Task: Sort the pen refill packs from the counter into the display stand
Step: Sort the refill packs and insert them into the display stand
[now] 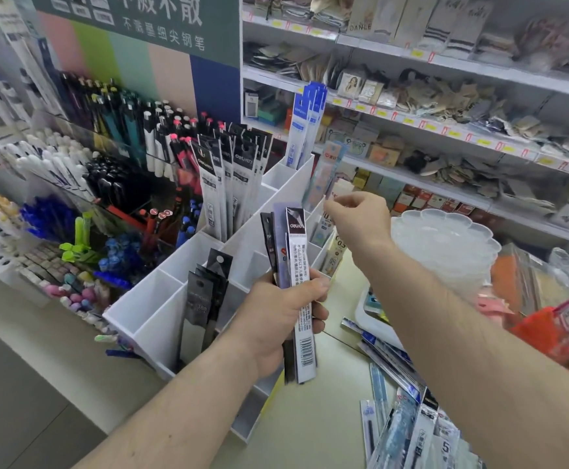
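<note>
Readable print at the pen display

The green sign (147, 18) reads "不溅不散" over "不滴墨细尖钢笔". "deli" stands on the held refill pack (298, 265) — above a barcode — on the black-topped packs (229, 184) in the stand, and on the blue packs (305, 123). A dark pack (200, 306) shows "388". A shelf card (359, 27) says "DANCE".

A single head-worn wide-angle camera looks forward and down from the person's own eye level, close over the tabletop (310, 418). The white display stand (161, 299) sits near, left of centre, both forearms reaching in from the bottom edge. Store shelves (445, 72) fill the upper right, bent by the lens; no second view shares the scene
</note>
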Available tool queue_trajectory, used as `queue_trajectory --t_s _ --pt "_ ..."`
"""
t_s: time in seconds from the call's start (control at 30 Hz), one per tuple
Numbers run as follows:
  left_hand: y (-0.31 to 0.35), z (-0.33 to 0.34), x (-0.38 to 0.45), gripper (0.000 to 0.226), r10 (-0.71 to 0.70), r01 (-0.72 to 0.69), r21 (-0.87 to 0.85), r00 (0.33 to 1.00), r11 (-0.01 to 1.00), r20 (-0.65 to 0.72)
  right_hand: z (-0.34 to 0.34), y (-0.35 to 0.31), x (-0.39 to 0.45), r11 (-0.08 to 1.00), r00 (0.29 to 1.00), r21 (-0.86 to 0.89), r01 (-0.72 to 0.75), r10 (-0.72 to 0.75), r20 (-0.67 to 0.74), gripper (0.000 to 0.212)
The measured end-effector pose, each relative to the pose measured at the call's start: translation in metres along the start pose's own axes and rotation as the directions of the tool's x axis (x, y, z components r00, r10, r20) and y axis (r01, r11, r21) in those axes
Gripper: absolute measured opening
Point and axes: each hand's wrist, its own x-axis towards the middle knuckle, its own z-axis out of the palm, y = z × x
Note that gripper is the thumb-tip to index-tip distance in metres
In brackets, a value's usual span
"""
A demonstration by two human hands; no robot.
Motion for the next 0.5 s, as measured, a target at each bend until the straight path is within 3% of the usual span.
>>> queue_trajectory --t_s 0.07,0.13,0.23,0.37,0.5 --pt "-0.003 0.002 0.0 0.021 -0.038 0.038 0.007 0.999 0.999 0.023 -0.013 -0.003 -0.027 0.991 0.997 0.133 -0.026 0.015 0.082 0.015" --pt "-0.006 0.003 0.0 0.018 -0.065 0.065 0.007 0.997 0.998 0.041 -0.028 -0.005 -0.058 0.969 0.963 0.223 -0.105 0.043 0.266 0.023" --pt "-0.011 0.004 -0.001 0.018 -0.077 0.077 0.002 0.992 0.997 0.1 -0.041 0.0 -0.102 0.979 0.875 0.155 -0.135 0.045 0.481 0.018" --pt "-0.016 -0.002 -0.009 0.024 -0.147 0.163 -0.048 0.961 0.985 0.235 -0.047 0.014 -0.127 0.959 0.888 0.236 -0.155 0.03 0.459 0.024" --pt "-0.019 -0.007 -0.016 0.031 -0.18 0.198 -0.052 0.954 0.979 0.239 -0.055 0.02 -0.138 0.904 0.947 0.372 -0.211 0.095 0.307 0.02"
